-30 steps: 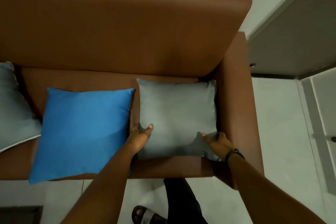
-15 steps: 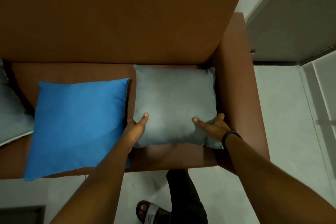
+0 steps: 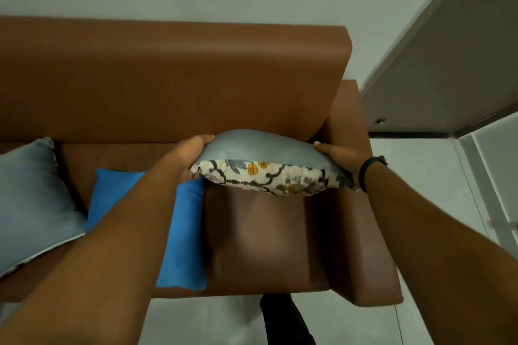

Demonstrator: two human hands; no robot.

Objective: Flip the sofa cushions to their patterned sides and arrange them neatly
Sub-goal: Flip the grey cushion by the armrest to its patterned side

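A grey cushion [image 3: 263, 147] hangs above the right end of the brown sofa seat [image 3: 260, 238], held flat, its grey side up and its floral patterned underside showing along the near edge. My left hand [image 3: 193, 152] grips its left edge and my right hand [image 3: 337, 155], with a black wristband, grips its right edge. A blue cushion [image 3: 182, 235] lies plain side up on the seat, partly hidden by my left forearm. Another grey cushion [image 3: 30, 199] leans at the far left.
The sofa backrest [image 3: 168, 81] rises behind the held cushion, and the right armrest [image 3: 361, 218] runs beside it. A pale wall stands behind, with a grey door [image 3: 437, 73] at right. My dark-trousered leg [image 3: 283, 319] stands on the pale floor in front.
Both hands have lifted the right grey cushion off the seat and raised its near edge, revealing the floral underside. The view has tilted upward.
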